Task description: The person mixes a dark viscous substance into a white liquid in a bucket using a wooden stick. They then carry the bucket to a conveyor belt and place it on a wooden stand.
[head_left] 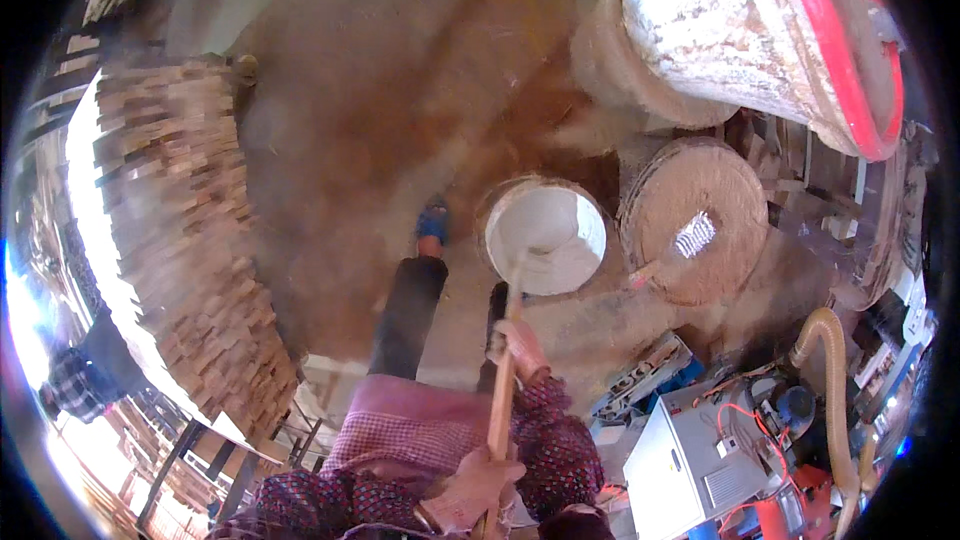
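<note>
With both hands I grip a long wooden stick (501, 408). My left hand (475, 490) is closed round it near my body, and my right hand (522, 348) is closed round it farther along. The far end of the stick reaches into a round white bucket (594, 228) on the floor ahead of me. Inside the bucket lies a pale, whitish material (530, 225); whether it is paste or powder I cannot tell. The tip of the stick blends into it.
Right of the bucket stands a dusty round lid or drum top (700, 190). Beyond it a large white container with a red rim (720, 20) leans over. A grey cabinet (685, 465) and a ribbed hose (835, 370) are at lower right. Stacked wood pieces (190, 240) fill the left.
</note>
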Tool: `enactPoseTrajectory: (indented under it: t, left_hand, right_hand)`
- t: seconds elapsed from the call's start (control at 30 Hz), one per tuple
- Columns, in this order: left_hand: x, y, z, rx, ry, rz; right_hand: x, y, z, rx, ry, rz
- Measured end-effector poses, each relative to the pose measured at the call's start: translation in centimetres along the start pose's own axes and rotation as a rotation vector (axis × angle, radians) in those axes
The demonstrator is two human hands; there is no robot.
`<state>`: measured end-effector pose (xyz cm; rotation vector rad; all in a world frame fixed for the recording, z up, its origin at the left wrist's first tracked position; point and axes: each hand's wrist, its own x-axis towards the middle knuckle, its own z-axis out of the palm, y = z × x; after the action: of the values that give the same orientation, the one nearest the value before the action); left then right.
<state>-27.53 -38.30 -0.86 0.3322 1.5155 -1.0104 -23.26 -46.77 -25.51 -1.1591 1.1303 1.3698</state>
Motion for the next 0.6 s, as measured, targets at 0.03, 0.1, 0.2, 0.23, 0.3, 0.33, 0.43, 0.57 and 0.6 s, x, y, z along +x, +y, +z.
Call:
enactPoseTrajectory:
  t: [0.03,0.1,0.2,0.23,0.3,0.33,0.43,0.57,0.6]
  left_hand:
    - [-0.8,0.3,0.1,-0.118,-0.036,0.035]
    - [-0.1,-0.8,0.9,-0.187,-0.197,0.188]
    - [0.9,-0.9,0.5,-0.014,-0.330,0.173]
    - [1.8,-1.5,-0.1,-0.051,-0.374,0.192]
    - [3.7,-3.0,-0.4,0.180,-0.259,-0.077]
    - [3.7,-3.6,-0.8,0.052,-0.213,-0.079]
    - [-1.9,0.6,-0.8,-0.237,-0.189,0.119]
    - [0.1,0.6,1.3,0.005,-0.258,0.072]
    - [0.7,0.5,1.2,0.047,-0.256,0.057]
  right_hand:
    - [-0.4,-1.4,0.8,-0.032,-0.047,-0.017]
    - [-2.1,-5.2,2.8,-0.077,-0.140,-0.066]
    - [-3.1,-7.3,-1.5,-0.108,-0.034,-0.222]
    - [-2.7,-5.7,-1.9,-0.114,0.029,-0.160]
    - [-1.8,-1.4,-3.2,-0.128,0.172,-0.025]
    - [-0.7,-0.1,-2.8,-0.099,0.097,-0.027]
    - [1.1,-1.2,-0.2,-0.725,-0.051,-0.495]
    - [-2.5,-7.9,-0.4,-0.194,0.042,-0.189]
    - [-1.6,-6.8,-3.4,-0.183,0.131,-0.171]
